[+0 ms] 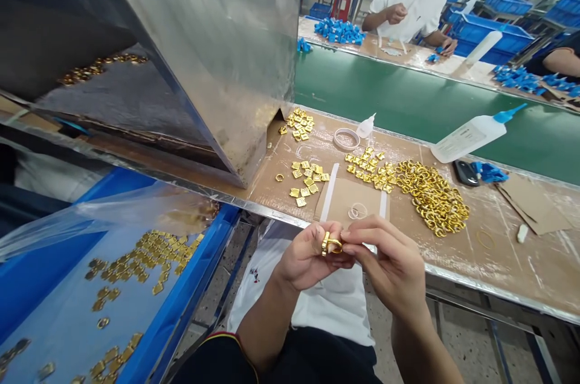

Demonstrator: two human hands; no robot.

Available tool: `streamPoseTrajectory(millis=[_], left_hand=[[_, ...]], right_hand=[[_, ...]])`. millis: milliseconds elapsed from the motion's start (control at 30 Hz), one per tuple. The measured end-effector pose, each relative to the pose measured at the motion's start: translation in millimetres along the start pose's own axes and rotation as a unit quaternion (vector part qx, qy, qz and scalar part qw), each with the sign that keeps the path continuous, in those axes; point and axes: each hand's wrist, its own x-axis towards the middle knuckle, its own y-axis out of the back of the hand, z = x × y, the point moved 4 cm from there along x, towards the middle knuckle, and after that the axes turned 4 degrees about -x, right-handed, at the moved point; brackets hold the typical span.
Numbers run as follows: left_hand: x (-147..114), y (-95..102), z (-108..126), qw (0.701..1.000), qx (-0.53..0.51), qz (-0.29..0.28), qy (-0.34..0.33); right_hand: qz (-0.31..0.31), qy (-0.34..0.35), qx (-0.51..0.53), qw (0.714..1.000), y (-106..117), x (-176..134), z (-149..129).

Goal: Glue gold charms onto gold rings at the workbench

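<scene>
Close to the table's front edge, my left hand [308, 257] pinches a gold ring [325, 244] with a broad, flat front. My right hand [385, 257] meets it from the other side, thumb and fingers closed on a second gold piece, a ring band [336, 246]. The two pieces touch or nearly touch; the fingers hide how they join. Just beyond my hands lies a cardboard pad [347, 198] with white tape strips and clear thin loops [357, 211]. A heap of gold rings [435, 197] is to the right, and square gold pieces [309, 180] lie to the left.
A metal hood [203, 58] stands at left above a blue bin [217, 233] of gold pieces. On the table are a tape roll [347, 139], a small dropper bottle [366, 125], a large bottle [471, 137] and a black mouse [466, 172]. Across the green belt [385, 94] a co-worker sits.
</scene>
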Motion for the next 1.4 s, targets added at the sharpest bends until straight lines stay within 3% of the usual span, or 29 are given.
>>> streamPoseTrajectory(millis=[333,767,1167,1400], left_hand=[[5,2.6,-7,0.999,-0.012,-0.015,0.044],[6,4.8,0,0.999,-0.037,0.002,0.007],[5,2.9,14,0.995,-0.063,0.061,-0.050],[3,8.4,14,0.987,-0.101,0.106,-0.066]], right_hand=[[-0.039,0.032,-0.034,0.998,4,0,-1],[-0.049,0.035,-0.039,0.997,-5,10,5],[-0.003,0.033,0.010,0.999,-16,14,18],[0.015,0.047,-0.021,0.999,-18,6,19]])
